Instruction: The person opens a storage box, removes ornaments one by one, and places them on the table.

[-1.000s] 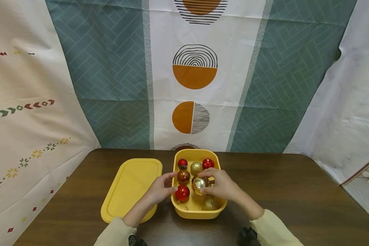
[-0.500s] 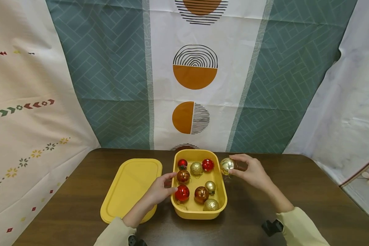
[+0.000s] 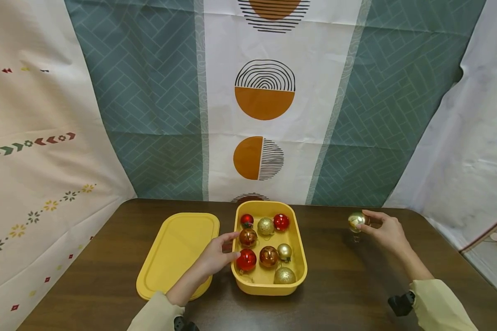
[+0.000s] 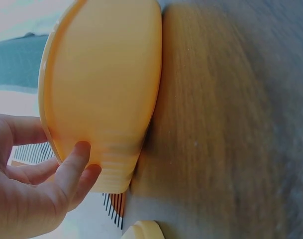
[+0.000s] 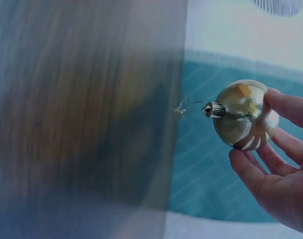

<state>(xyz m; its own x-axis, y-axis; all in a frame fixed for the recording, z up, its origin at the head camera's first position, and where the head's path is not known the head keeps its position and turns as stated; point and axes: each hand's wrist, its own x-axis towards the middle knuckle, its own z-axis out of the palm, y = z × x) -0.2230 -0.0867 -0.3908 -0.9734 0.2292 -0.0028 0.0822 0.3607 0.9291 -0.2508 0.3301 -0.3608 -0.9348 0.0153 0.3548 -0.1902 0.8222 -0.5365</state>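
Note:
My right hand (image 3: 385, 232) holds a shiny gold Christmas ball (image 3: 356, 222) over the right side of the table. In the right wrist view the ball's silver cap and wire loop (image 5: 214, 110) point away from the palm, with thumb and fingers spread around its sides. My left hand (image 3: 213, 255) grips the left wall of a yellow plastic box (image 3: 269, 290), its fingers on both sides of the rim in the left wrist view. Inside the box lie several Christmas balls, among them a red one (image 3: 246, 260), a copper one (image 3: 269, 256) and a glittery gold one (image 3: 284, 276).
A yellow lid (image 3: 178, 253) lies flat on the dark wooden table (image 3: 335, 294), left of the box and partly under my left forearm. Behind the table hangs a patterned curtain (image 3: 265, 138), with pale cloth (image 3: 45, 184) along the left side.
My right hand has lifted the shiny gold ball out of the box and carried it to the right, uncovering a copper and a small gold ball. The left hand stays put.

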